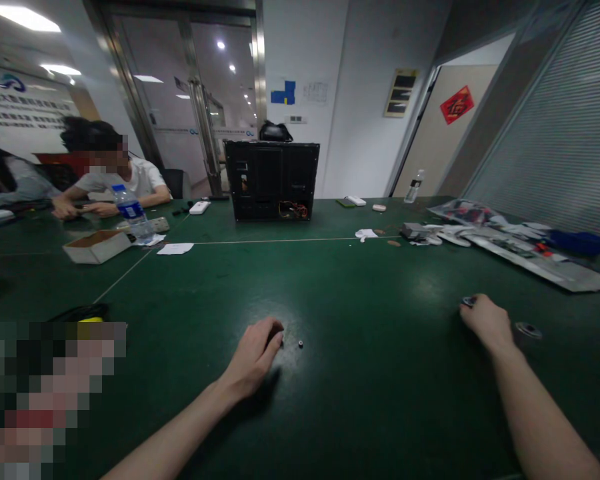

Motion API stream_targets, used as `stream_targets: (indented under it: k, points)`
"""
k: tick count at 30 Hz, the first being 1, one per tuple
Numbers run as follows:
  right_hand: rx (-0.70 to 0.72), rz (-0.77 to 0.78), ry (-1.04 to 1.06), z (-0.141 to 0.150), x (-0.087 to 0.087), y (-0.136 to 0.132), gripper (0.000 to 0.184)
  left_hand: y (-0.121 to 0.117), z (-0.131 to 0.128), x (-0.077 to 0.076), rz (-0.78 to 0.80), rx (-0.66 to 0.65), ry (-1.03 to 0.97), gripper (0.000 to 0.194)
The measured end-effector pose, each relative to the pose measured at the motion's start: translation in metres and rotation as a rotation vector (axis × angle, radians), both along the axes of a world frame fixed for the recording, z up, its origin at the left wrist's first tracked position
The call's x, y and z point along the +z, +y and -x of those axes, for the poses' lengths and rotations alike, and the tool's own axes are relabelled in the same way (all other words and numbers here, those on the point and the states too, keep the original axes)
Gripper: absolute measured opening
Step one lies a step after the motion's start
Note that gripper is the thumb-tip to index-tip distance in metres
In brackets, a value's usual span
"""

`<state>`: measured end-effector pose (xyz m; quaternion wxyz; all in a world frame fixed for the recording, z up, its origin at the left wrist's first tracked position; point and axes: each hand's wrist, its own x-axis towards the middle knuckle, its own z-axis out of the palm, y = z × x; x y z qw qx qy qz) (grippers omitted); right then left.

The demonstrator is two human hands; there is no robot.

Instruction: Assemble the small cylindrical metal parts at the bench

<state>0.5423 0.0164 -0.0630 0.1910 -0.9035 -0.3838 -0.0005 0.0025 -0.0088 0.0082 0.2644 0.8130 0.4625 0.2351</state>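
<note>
My left hand (pixel 255 357) rests on the green table (pixel 330 300) with its fingers curled in, and what it holds, if anything, is hidden. A tiny metal screw (pixel 300 344) lies on the table just right of its fingertips. My right hand (pixel 486 321) lies further right, its fingers closed over a small dark round part (pixel 468 301) at their tips. A flat dark disc (pixel 528 329) lies just right of that hand. A black computer case (pixel 271 180) stands upright at the far middle of the table.
Loose parts, white cloths and a long metal panel (pixel 540 263) lie at the right. An open cardboard box (pixel 97 245), a water bottle (pixel 133 212) and papers sit at the left, where a seated person (pixel 110 177) works. Another bottle (pixel 414 187) stands far right.
</note>
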Motion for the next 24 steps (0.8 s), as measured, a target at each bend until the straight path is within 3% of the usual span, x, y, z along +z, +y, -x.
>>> stream_targets:
  k: [8, 14, 17, 22, 24]
  points:
    - [0.014, -0.075, -0.007, 0.009, 0.005, -0.005, 0.056, -0.001, 0.001, 0.000, 0.023, -0.015, 0.010, 0.031]
    - [0.095, -0.233, -0.278, 0.052, 0.034, -0.003, 0.071, -0.001, 0.001, 0.002, 0.020, -0.024, 0.011, 0.029]
    - [0.336, -0.254, -0.375, 0.108, 0.055, 0.003, 0.062, -0.001, 0.000, 0.002, 0.008, -0.020, 0.016, 0.028]
    - [1.049, -0.014, -0.012, 0.237, 0.073, -0.007, 0.038, 0.001, -0.001, -0.001, -0.003, -0.007, 0.031, 0.020]
    - [1.253, 0.046, 0.044, 0.281, 0.072, -0.016, 0.036, 0.001, -0.001, -0.003, -0.008, -0.007, 0.033, 0.019]
